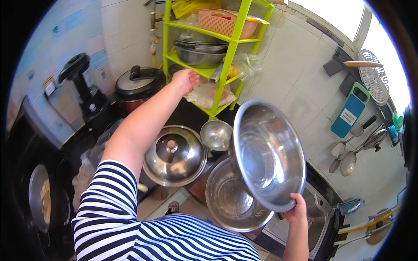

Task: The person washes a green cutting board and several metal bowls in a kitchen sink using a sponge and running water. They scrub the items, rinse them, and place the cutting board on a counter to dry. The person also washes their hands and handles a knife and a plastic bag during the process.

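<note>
My right hand grips the lower rim of a large stainless steel basin, tilted so that its inside faces me. Below and partly behind it is a second steel basin, with wet-looking smears on its inner wall. My left hand is stretched out in front of the lime-green shelf rack, fingers loosely bent and nothing seen in them. Close to that hand, a plastic bag lies on the rack's lowest visible shelf. Above it sits a steel pot.
A domed lid and a small steel bowl are on the dark counter. To the left are an electric pressure cooker, a black appliance and a wok containing food. A sink and hanging utensils are at right.
</note>
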The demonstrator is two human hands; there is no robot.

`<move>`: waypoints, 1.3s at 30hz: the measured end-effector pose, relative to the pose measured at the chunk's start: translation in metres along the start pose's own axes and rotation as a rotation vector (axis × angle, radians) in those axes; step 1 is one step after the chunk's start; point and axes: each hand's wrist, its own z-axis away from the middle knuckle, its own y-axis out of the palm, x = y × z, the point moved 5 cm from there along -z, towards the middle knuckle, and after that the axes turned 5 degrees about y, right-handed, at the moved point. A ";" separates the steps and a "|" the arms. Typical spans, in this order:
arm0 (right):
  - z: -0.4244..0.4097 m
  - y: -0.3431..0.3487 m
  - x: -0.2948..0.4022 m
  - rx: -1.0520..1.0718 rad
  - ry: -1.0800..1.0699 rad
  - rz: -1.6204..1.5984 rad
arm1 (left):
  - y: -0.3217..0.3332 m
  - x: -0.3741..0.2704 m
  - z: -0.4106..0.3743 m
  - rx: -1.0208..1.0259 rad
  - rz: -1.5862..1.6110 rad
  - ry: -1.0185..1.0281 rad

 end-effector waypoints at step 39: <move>-0.075 0.294 -0.116 0.461 0.333 0.364 | -0.162 -0.108 0.192 -0.282 0.213 0.014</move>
